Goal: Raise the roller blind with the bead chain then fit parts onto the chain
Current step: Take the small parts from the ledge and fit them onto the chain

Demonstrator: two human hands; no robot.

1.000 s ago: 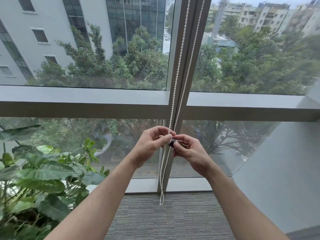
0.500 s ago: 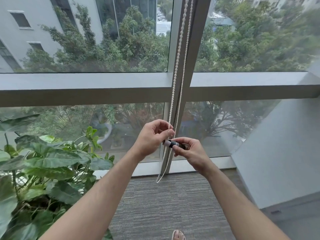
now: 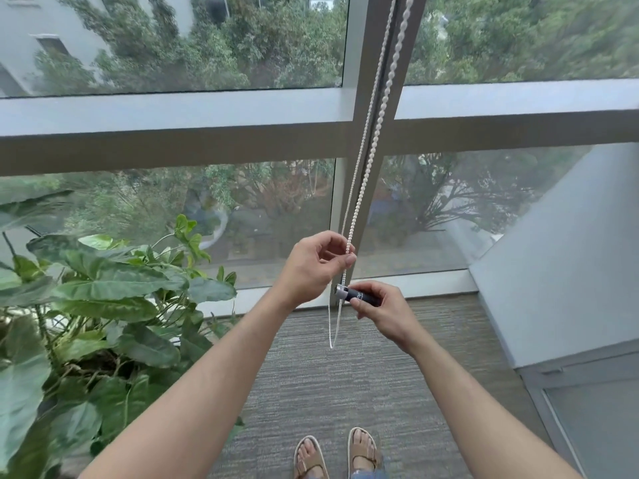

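A white bead chain [image 3: 374, 133] hangs in a loop in front of the window's vertical frame post, its bottom end dangling near the floor [image 3: 332, 344]. My left hand [image 3: 316, 264] pinches the chain between thumb and fingers at about waist height. Just below and to the right, my right hand [image 3: 382, 307] holds a small black cylinder part [image 3: 358, 294] with a pale grey tip [image 3: 341, 291]. The grey tip touches the chain. The roller blind itself is out of view above.
A big leafy potted plant [image 3: 90, 305] fills the left side. A grey slanted wall panel [image 3: 560, 264] stands at the right. Grey carpet [image 3: 332, 392] lies below, with my two sandalled feet [image 3: 340, 456] at the bottom edge. Window glass [image 3: 173, 43] is straight ahead.
My view has tilted downward, bringing my feet into sight. My hands have drawn slightly apart: the left stays pinched on the chain, the right holds the black part lower at the chain.
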